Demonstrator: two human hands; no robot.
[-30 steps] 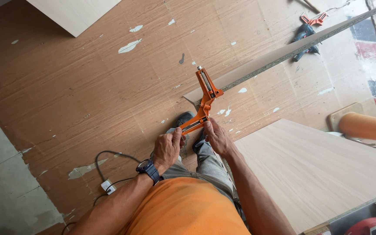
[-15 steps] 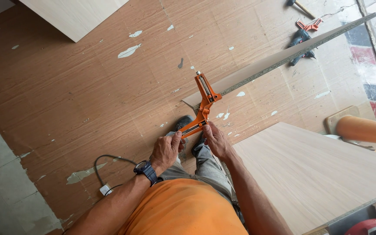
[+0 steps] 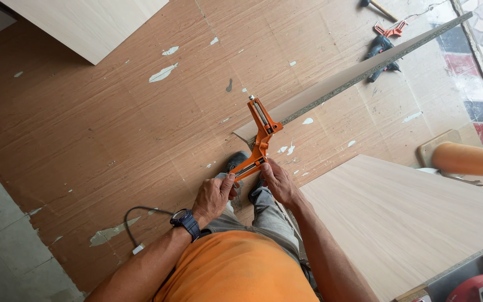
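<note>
**Two hands on one orange clamp**

One orange L-shaped metal corner clamp (image 3: 259, 137) sits at the near end of a long thin chipboard panel standing on edge (image 3: 359, 70), above the brown wood-grain floor covering (image 3: 96, 123). The left hand (image 3: 214, 196), with one dark wristwatch (image 3: 184, 220), has its fingers curled shut around the clamp's lower arm. The right hand (image 3: 278, 180) pinches the same arm with closed fingertips. One pale board (image 3: 403, 218) lies to the right. Far off lie one dark drill (image 3: 380, 50) and a second orange clamp (image 3: 388, 28).
</note>
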